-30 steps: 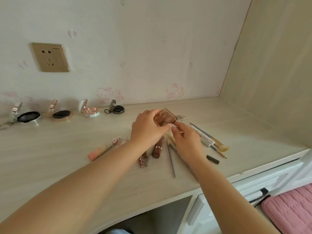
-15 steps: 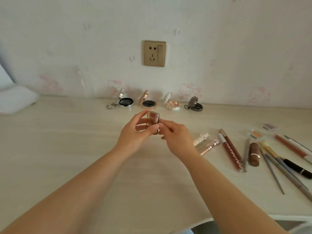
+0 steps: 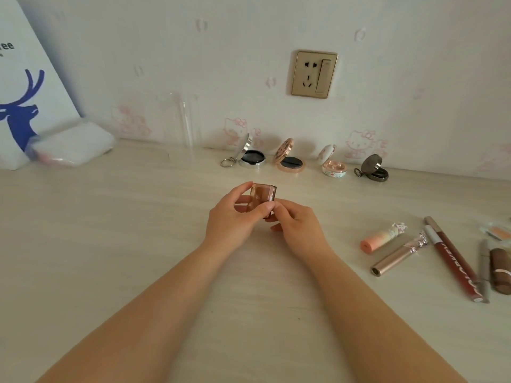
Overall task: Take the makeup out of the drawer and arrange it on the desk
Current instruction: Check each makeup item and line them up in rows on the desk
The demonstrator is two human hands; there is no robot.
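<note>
A small brown see-through makeup case (image 3: 262,193) is held upright just above the middle of the desk (image 3: 110,244). My left hand (image 3: 235,217) grips it between thumb and fingers, and my right hand (image 3: 296,225) pinches its lower right edge. Several open round compacts stand in a row by the wall: a silver one (image 3: 250,157), a rose-gold one (image 3: 290,160), a white and pink one (image 3: 333,165) and a dark one (image 3: 374,170). Loose tubes lie at the right: a peach stick (image 3: 380,239), a rose-gold tube (image 3: 398,254), a dark red tube (image 3: 453,261) and a brown lipstick (image 3: 500,270).
A white bag with a blue deer (image 3: 25,87) leans on the wall at the far left, with a clear plastic packet (image 3: 69,145) beside it. A clear glass-like stand (image 3: 182,125) is by the wall. A gold socket (image 3: 313,74) sits on the wall.
My view swung left along the desk, away from the drawer side. Both hands carried the brown case from the pile of tubes to the middle of the desk, turning it upright.
</note>
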